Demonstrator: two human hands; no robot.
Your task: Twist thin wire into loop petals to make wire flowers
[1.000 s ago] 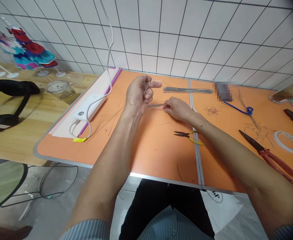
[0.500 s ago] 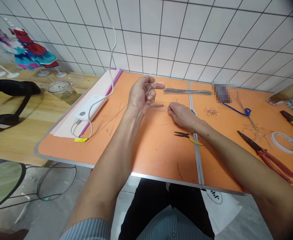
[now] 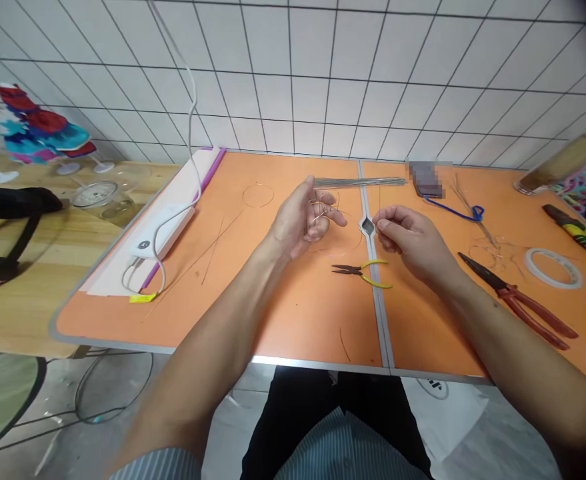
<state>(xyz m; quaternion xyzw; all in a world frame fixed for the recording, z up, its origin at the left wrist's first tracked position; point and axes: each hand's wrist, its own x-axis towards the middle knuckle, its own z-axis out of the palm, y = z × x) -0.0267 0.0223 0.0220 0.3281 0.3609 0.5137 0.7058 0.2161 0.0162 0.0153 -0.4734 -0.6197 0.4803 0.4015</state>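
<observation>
Right hand (image 3: 413, 240) has shifted right, just past table seam (image 3: 379, 313).

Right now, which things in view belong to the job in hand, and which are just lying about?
Likely part of the job:
- thin wire in the left hand
- wire bundle
- yellow-handled pliers

Probably just lying about:
- white box with its cable
- lidded cup
- colourful cloth pieces

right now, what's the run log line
left hand: holding thin wire | right hand: pinched | yellow-handled pliers: on orange table
</observation>
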